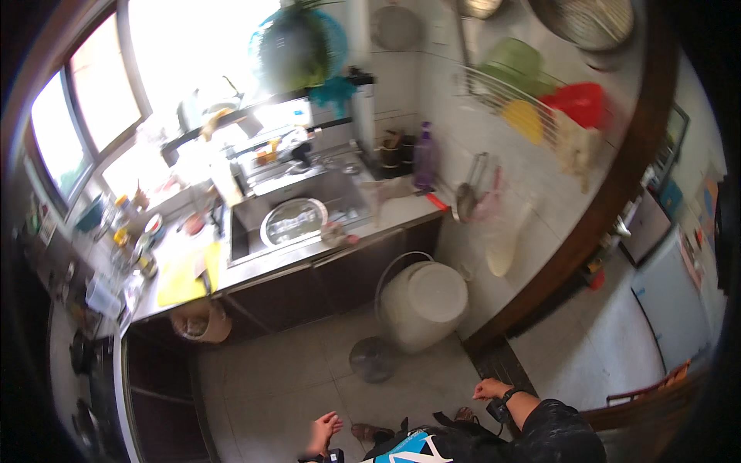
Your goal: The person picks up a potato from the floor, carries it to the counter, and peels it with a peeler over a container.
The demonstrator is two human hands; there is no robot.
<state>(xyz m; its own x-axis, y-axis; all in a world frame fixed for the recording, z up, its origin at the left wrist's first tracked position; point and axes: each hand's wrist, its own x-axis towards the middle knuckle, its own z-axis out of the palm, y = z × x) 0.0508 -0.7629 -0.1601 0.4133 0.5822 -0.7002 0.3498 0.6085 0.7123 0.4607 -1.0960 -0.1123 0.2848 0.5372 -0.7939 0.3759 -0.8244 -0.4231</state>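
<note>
Low in the picture, my left hand (327, 431) hangs over the floor with its fingers apart and nothing in it. My right hand (491, 388) is held out near the doorway, its fingers curled; whether they are fully closed is hard to see. Neither hand touches anything. Before me stands a counter with a steel sink (243, 231), which holds a round metal basin (294, 223). A cloth (336, 234) lies on the sink's front edge. On a yellow cutting board (179, 278), to the left, rests a knife (202, 276).
A large whitish bucket (405, 307) stands on the floor beside a dark round object (372, 360). A small bin (202, 324) hangs at the counter front. A wire rack (503, 98) is on the right wall, and a wooden door frame (573, 243) curves past it.
</note>
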